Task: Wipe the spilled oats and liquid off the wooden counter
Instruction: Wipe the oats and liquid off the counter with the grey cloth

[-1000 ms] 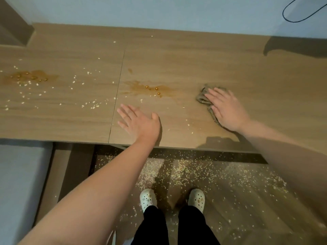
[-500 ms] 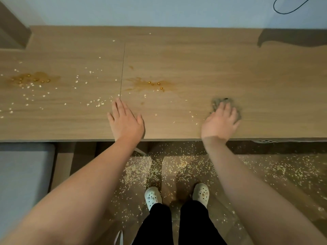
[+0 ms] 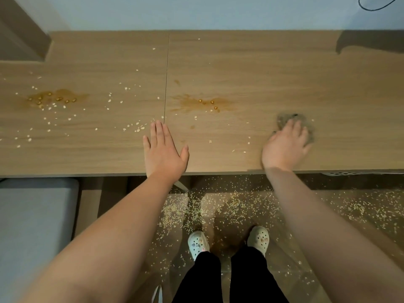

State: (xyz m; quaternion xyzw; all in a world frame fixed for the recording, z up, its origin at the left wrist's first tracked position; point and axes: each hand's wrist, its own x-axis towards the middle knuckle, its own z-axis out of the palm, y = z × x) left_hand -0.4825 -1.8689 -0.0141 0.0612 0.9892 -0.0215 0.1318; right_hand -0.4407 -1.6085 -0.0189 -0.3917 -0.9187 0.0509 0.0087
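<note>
The wooden counter (image 3: pixel 284 79) runs across the view. A brown liquid patch (image 3: pixel 203 103) with yellow grains lies at its middle, and a second brown patch (image 3: pixel 54 98) at the left. Scattered oats (image 3: pixel 135 127) lie between and around them. My right hand (image 3: pixel 286 145) presses flat on a grey-brown cloth (image 3: pixel 286 118) near the front edge, right of the middle patch; most of the cloth is hidden under the fingers. My left hand (image 3: pixel 162 149) lies flat on the counter, fingers straight, just below the seam, holding nothing.
Many oats cover the floor (image 3: pixel 229 204) under the counter edge around my white clogs (image 3: pixel 196 243). A grey padded seat (image 3: pixel 32 226) stands at the lower left. A dark block (image 3: pixel 19 33) sits at the counter's back left. A black cable (image 3: pixel 371 5) hangs top right.
My right hand slid the cloth toward the front edge and leftward, then stayed there. My left hand turned its fingers from pointing left to pointing straight ahead.
</note>
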